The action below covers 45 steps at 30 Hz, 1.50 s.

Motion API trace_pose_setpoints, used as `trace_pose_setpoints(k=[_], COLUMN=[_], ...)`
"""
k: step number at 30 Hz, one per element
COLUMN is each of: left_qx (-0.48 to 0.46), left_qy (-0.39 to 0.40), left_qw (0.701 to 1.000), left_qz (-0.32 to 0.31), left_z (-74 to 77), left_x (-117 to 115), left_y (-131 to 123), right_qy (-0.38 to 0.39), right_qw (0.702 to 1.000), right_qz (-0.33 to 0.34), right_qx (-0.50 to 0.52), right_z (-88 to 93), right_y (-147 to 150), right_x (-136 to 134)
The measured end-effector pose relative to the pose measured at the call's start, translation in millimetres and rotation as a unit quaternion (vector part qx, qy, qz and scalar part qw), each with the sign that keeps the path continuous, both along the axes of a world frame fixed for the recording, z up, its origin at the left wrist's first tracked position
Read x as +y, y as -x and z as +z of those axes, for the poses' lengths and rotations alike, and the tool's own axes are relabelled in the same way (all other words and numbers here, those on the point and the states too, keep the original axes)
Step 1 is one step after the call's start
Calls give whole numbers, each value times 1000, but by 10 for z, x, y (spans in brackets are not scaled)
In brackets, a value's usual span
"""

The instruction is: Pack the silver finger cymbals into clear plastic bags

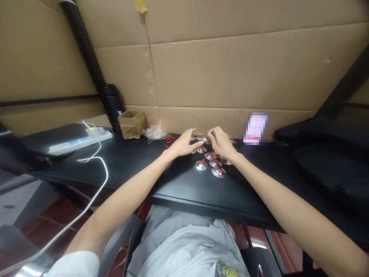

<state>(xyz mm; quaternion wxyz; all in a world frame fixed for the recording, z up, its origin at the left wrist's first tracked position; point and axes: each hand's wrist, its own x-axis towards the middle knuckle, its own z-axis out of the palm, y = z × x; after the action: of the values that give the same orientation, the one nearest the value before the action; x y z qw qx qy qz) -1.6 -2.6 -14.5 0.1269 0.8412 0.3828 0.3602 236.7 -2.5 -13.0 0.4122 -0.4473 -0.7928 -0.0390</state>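
Several small silvery finger cymbals with red loops lie on the black table; the nearest are one cymbal (201, 165) at the left and another (218, 172) at the right. My left hand (184, 144) reaches over the left side of the group, thumb apart from the stretched fingers, and nothing shows in it. At the back of the group my right hand (221, 142) pinches the red loop of a finger cymbal (206, 141). Part of the group is hidden behind both hands.
Loose red loops (170, 139) lie left of my left hand, near a clear plastic bag (155, 132) and a small open cardboard box (132, 124). A white power strip (80, 142) with its cable is farther left. A phone (255, 129) leans against the cardboard wall (201, 77).
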Motion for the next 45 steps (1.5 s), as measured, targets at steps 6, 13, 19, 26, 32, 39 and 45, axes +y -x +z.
trace_pose_setpoints(k=[6, 13, 19, 26, 32, 39, 45], left_qx=[132, 207, 184, 117, 0, -76, -151], left_qy=[12, 101, 94, 56, 56, 16, 50], left_qw=[976, 941, 955, 975, 993, 995, 987], left_qz=[170, 247, 214, 180, 100, 58, -13], left_z=[45, -26, -109, -124, -20, 52, 75], left_x=[140, 357, 475, 541, 418, 242, 159], left_y=[260, 511, 605, 599, 427, 238, 127], right_qy=[78, 146, 221, 210, 263, 154, 117], right_qw=[994, 979, 948, 941, 916, 949, 974], right_qz=[-55, -140, -181, -222, -292, -274, -186], right_qx=[-57, -38, -141, -143, -75, -35, 60], right_z=[-109, -15, -71, -104, -101, -77, 68], right_y=[-129, -396, -588, -540, -550, -569, -383], right_x=[148, 261, 288, 320, 361, 304, 152])
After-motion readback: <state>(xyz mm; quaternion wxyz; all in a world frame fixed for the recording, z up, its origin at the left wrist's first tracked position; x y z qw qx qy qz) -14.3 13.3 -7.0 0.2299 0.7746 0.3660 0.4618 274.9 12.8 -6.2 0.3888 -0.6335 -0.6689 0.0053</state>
